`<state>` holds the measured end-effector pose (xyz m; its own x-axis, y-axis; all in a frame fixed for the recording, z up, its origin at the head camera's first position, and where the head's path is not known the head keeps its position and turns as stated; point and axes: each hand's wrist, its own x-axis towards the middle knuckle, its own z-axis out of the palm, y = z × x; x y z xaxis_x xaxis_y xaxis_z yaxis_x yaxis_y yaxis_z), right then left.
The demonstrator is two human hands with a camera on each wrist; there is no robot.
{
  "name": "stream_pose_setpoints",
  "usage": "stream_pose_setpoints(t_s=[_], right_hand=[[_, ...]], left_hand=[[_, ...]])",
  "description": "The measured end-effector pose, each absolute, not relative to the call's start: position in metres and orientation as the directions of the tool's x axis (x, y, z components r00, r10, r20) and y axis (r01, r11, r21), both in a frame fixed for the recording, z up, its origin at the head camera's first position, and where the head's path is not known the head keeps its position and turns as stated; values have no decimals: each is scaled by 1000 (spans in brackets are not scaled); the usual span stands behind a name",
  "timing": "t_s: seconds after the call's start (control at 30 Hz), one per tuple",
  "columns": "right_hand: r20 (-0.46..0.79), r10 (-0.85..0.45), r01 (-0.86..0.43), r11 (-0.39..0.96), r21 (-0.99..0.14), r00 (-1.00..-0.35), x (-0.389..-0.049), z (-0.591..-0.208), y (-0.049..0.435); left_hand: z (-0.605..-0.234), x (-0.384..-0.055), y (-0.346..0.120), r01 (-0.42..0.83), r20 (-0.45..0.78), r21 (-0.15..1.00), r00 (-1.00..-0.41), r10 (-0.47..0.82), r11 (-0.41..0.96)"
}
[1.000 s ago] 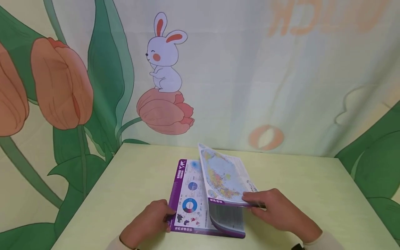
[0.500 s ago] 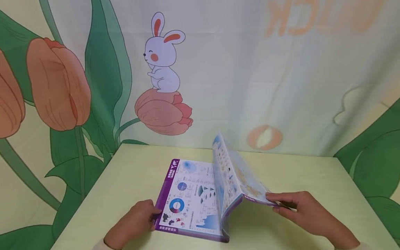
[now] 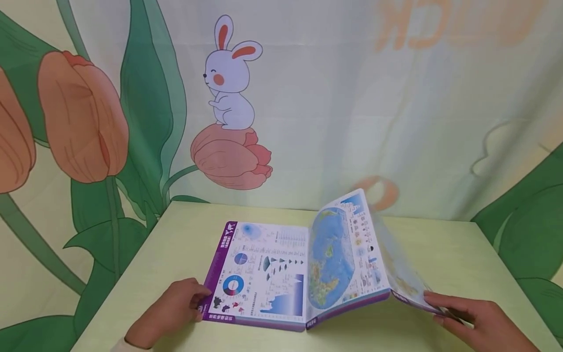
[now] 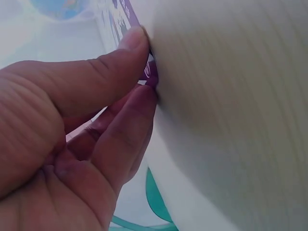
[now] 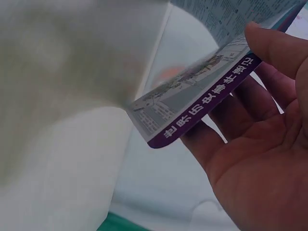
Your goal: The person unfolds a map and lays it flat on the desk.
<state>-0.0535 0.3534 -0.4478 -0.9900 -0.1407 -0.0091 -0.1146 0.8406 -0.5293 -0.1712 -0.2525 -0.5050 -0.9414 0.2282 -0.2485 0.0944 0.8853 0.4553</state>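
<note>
A folding world map chart (image 3: 281, 274) with a purple border lies partly unfolded on the table. Its left panel is flat and shows small diagrams. The middle panel (image 3: 330, 259), with a blue map, slopes up to a raised fold, and another panel slants down to the right. My left hand (image 3: 169, 308) pinches the left panel's lower left edge; the left wrist view shows thumb and fingertips on the purple corner (image 4: 150, 72). With thumb above and fingers beneath, my right hand (image 5: 264, 159) grips the purple-edged end (image 5: 207, 103) of the slanting right part, held off the table.
The pale yellow table (image 3: 154, 259) extends around the chart on both sides. Behind it hangs a curtain-like backdrop (image 3: 330, 122) printed with a rabbit, tulips and green leaves, close to the table's far edge.
My right hand has moved right, drawing the upper panels over so that the fold spread and the blue map came into view. My left hand and the left panel have slid left.
</note>
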Motion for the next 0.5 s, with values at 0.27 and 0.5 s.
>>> stream_pose_setpoints(t_s=[0.27,0.5], right_hand=[[-184,39,122,879,-461,-982,-34,-472,402],[-48,-96,-76,946,-316,-994,-28,-522,459]], left_hand=[[-505,-172,-256,59,-254,481,-945,204,875],[-511,-174,-266,22,-252,506,-952,172,862]])
